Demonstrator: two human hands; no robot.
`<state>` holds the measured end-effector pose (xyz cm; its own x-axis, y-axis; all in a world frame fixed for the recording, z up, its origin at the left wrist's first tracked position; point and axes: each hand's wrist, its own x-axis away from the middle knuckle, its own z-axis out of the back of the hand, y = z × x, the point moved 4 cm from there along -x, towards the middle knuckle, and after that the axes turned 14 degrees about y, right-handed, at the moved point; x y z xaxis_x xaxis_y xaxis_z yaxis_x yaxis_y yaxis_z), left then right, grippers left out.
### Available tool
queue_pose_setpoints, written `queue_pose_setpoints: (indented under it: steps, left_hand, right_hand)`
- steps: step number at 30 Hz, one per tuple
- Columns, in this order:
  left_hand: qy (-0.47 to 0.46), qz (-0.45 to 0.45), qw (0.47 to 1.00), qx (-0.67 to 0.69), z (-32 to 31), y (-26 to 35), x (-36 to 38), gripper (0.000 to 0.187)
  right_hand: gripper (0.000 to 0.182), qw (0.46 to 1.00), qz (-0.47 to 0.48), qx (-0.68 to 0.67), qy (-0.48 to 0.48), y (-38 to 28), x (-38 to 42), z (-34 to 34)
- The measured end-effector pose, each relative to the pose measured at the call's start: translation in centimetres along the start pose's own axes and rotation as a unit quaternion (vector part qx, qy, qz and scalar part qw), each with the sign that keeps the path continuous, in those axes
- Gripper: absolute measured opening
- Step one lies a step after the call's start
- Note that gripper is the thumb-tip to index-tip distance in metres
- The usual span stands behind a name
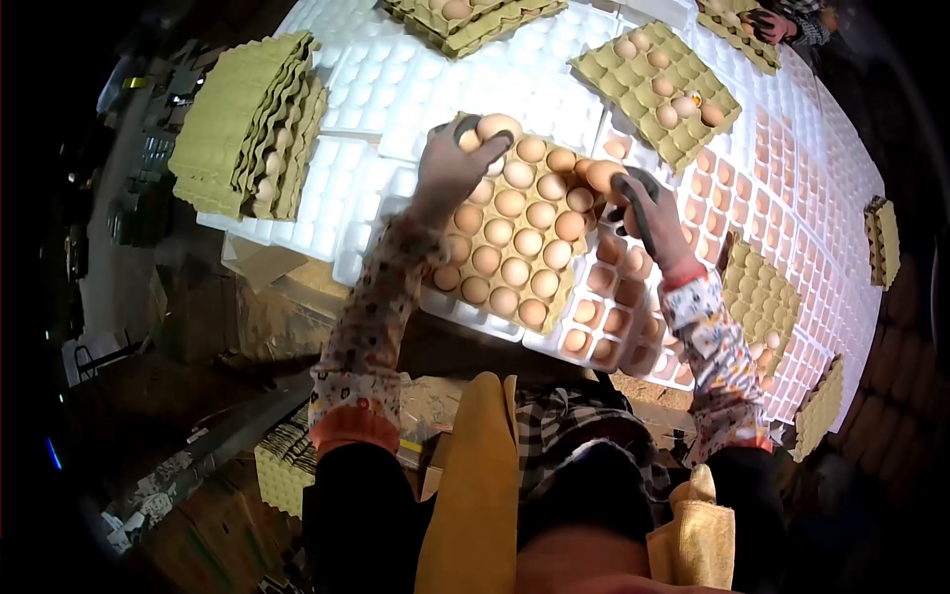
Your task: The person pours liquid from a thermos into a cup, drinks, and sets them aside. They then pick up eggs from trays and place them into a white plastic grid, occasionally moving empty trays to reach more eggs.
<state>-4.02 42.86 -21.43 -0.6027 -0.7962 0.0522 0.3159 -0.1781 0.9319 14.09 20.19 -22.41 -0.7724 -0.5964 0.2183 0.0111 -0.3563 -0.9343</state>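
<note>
My left hand (pixel 450 170), in a dark-fingered glove, is closed around a light brown egg (pixel 499 127) at the far left corner of a pulp egg tray (pixel 580 263). That tray holds rows of brown eggs (pixel 510 204) and rests on white moulded trays. By its right edge, my right hand (pixel 650 216), gloved the same way, is closed on brown eggs (pixel 602 176); its fingers partly hide how many. Just below my right hand, a white tray (pixel 557 344) has eggs in several of its pockets.
White trays (pixel 361 84) cover the table. Stacked pulp trays with eggs (pixel 223 129) stand at the left. A pulp tray (pixel 604 69) with several eggs, one apparently broken, lies behind. Another person's hand (pixel 777 27) touches a tray at the top right.
</note>
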Motion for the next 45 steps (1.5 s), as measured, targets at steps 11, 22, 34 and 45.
queue_pose_setpoints:
  steps: [11,22,34,45]
  left_hand:
    - [-0.179,-0.206,0.786,-0.555,-9.5,-3.7,-15.7,0.04]
    - [0.031,-0.141,0.978,-0.148,-14.1,-5.2,-19.6,0.045]
    - [0.066,-0.104,0.992,0.0,-9.5,-4.9,-13.7,0.029]
    - [-0.054,0.025,0.987,0.149,-16.7,3.4,-0.9,0.029]
  right_hand:
    - [0.049,0.869,0.162,0.466,-0.042,-0.7,-14.9,-7.7]
    - [0.036,0.951,0.093,0.252,-0.155,0.0,-20.9,-8.2]
    - [0.036,0.926,0.302,0.223,0.044,4.9,-19.5,-10.6]
    - [0.037,0.975,0.037,0.016,0.217,7.1,9.1,9.9]
